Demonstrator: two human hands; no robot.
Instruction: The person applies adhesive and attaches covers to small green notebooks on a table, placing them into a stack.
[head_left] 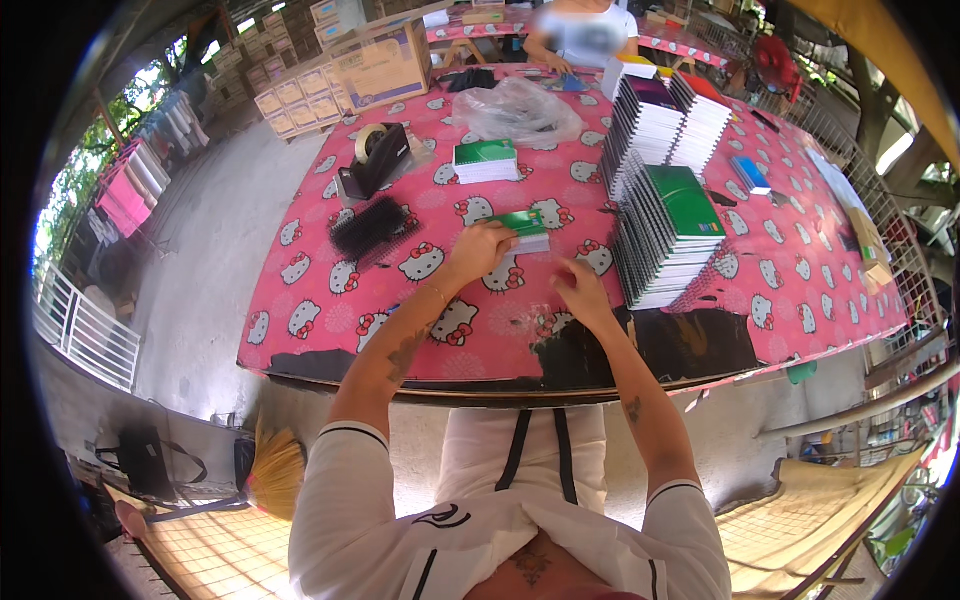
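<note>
My left hand [483, 250] is closed on a small green-covered pad [522, 222] with white pages, pressing it near the tabletop. To the right of the pad, my right hand [582, 292] is held low over the table, its fingers loosely bent and apart, with nothing visible in them. Just beyond the pad lies a short stack of green-covered pads [485, 162]. A tall stack of green spiral notebooks [672, 235] stands to the right of my right hand. Black plastic binding coils [374, 230] lie in a bunch left of my left hand.
A black tape dispenser [376, 160] stands at the left. Behind it are a crumpled clear plastic bag [520, 110] and a cardboard box [382, 66]. More spiral notebooks [645, 120] and a blue pad [750, 175] are at the right. Another person [585, 35] is across the pink table [300, 335].
</note>
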